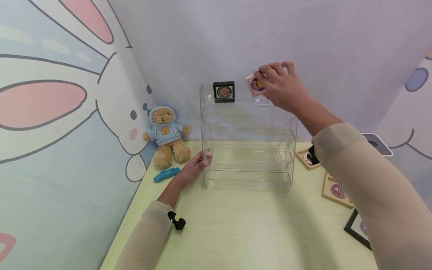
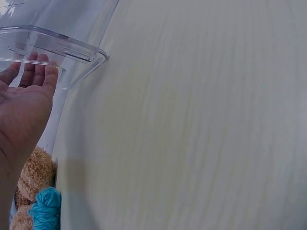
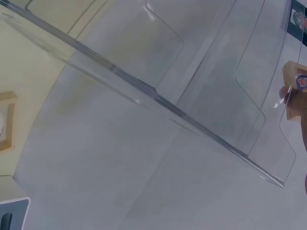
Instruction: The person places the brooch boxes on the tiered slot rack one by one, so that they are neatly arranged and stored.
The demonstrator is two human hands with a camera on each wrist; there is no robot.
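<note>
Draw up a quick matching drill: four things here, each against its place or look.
1. Small black frame
2. Purple-picture wooden frame
3. Teddy bear
4. Yarn bundle

A. Wearing a pale-blue hoodie
B. Held in the right hand
C. Turquoise, lying on the table
D. On the clear rack's top tier

Pairs: 1-D, 2-B, 3-A, 4-C

A small, square, light-wood frame (image 1: 254,87) bearing a purple-and-yellow emblem is pinched, slightly tilted, by the right grip (image 1: 280,84). Beneath that grip, a clear, tiered rack (image 1: 248,183) is stood upright on the surface (image 1: 243,228), its side held low down by the left grip (image 1: 191,171).
</note>
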